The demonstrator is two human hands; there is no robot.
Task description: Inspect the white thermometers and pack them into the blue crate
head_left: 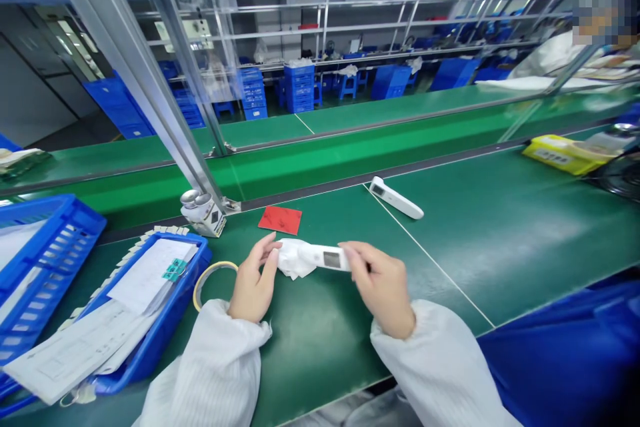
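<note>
Room: a production floor, with rows of blue plastic crates [300, 88] and metal racks [400, 27] far beyond the white handheld device [320, 257].

Co-worker: a white sleeve [543, 60] shows far to the upper right of the device, behind a glass screen [520, 113].

Tabletop: the green tabletop [440, 247] lies under the device and carries everything below.

Left of the device: a blue basket [50, 260] stands well off, and nearer sits a blue tray [173, 327] holding papers [150, 273].

Right of the device: a yellow box [565, 155] sits well off.

Hands: the left hand [253, 278] and right hand [380, 287] both hold the device above the tabletop.

Fingers: the left fingers [265, 257] curl closed over a white cloth [295, 259] wrapped on one end of the device; the right fingers [355, 257] pinch its other end.

Just beyond the device: a red square sheet [280, 219] lies flat, with a second white handheld device [397, 198] farther right.

Just left of the device: a roll of tape [215, 263] lies flat.
</note>
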